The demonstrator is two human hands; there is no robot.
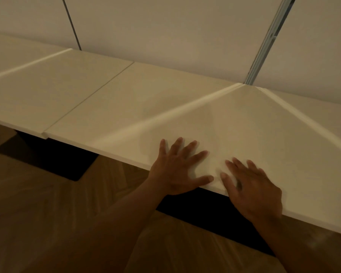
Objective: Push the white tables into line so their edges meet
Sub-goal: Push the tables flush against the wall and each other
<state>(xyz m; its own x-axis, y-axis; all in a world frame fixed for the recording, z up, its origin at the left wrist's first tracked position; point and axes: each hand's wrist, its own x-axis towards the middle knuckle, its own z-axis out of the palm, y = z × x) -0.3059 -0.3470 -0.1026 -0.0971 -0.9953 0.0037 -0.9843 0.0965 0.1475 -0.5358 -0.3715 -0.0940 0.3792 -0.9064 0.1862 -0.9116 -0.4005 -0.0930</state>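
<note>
While both hands lie flat with fingers spread, the left hand (178, 168) and right hand (252, 186) press the near table (165, 107) at lower centre; it looks stiff, heavy and slick, so palms near its front edge suit pushing; the next table (37, 89) touches it at left, front edges slightly stepped.

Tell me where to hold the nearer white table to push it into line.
Hold the near white table by its front edge, from the floor side, where both the left hand and right hand lie flat: the top is smooth, with no handle, so likely only that overhanging edge gives grip.
</note>
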